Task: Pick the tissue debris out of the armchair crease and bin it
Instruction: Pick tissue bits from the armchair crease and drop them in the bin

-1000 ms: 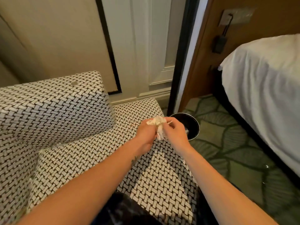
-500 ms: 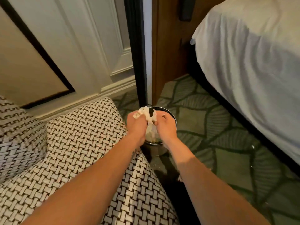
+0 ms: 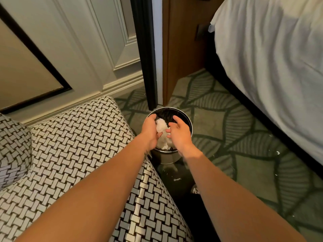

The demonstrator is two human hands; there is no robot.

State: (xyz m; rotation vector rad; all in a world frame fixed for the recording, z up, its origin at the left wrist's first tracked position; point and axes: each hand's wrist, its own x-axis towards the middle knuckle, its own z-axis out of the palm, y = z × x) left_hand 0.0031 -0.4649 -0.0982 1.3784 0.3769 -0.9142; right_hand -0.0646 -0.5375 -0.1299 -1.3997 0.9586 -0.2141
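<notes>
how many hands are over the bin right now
2. The left hand is above the left side of the bin, against the white tissue wad. The right hand is above its right side, fingers spread. No other hand shows.

I count two hands, one left hand [image 3: 150,131] and one right hand [image 3: 180,135], on two bare arms [image 3: 97,189]. There is one round bin [image 3: 166,158] on the floor. Inside it is one white lump of tissue [image 3: 161,127]. I see one armchair [image 3: 78,137] and one bed [image 3: 271,58]. One green carpet [image 3: 244,137] covers the floor, with at least three tiny white scraps [image 3: 177,179] on it.
</notes>
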